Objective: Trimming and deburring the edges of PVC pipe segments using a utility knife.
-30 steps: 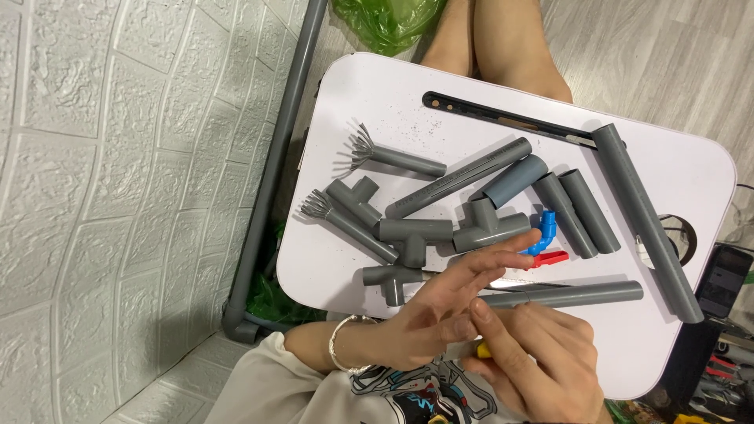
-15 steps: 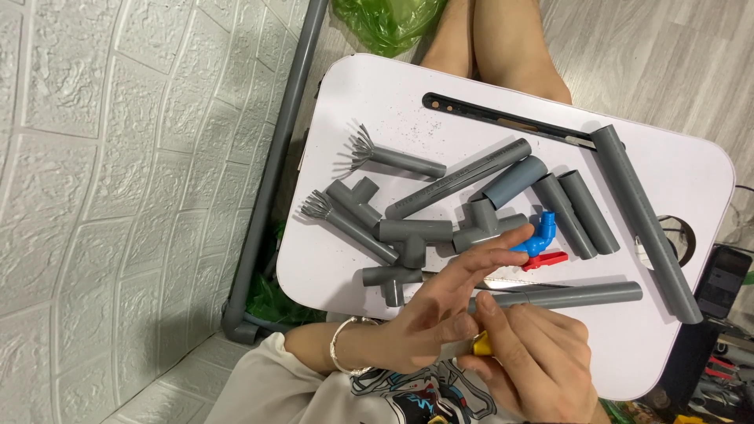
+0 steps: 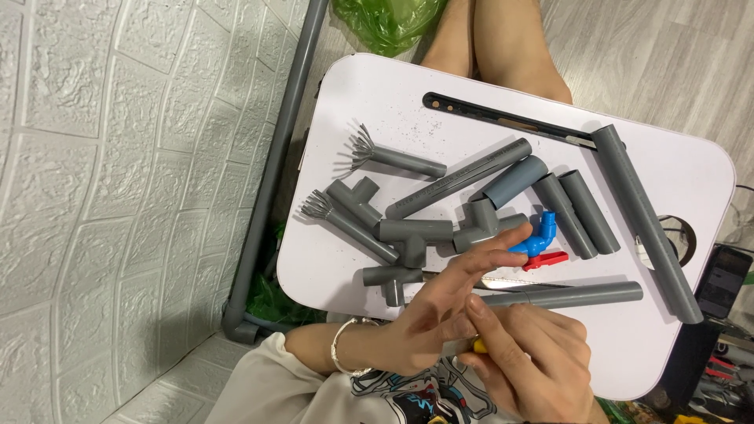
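My left hand, with a bracelet on the wrist, stretches out over the near edge of the white table. Its fingers are apart and the longest fingertip touches a blue valve with a red handle. A thin serrated blade lies under this hand. Just nearer me, my right hand is curled round a small yellow object, mostly hidden by the fingers. A long grey pipe lies between my hands and the valve.
Grey pipes and fittings cover the table: tee pieces, two pipes with splayed cut ends, short tubes, a long pipe on the right and a black bar. A person's bare legs and a green bag are beyond.
My left fingers have stretched farther toward the blue valve and now touch it. My right hand has shifted slightly under the left. The pipes have not moved.
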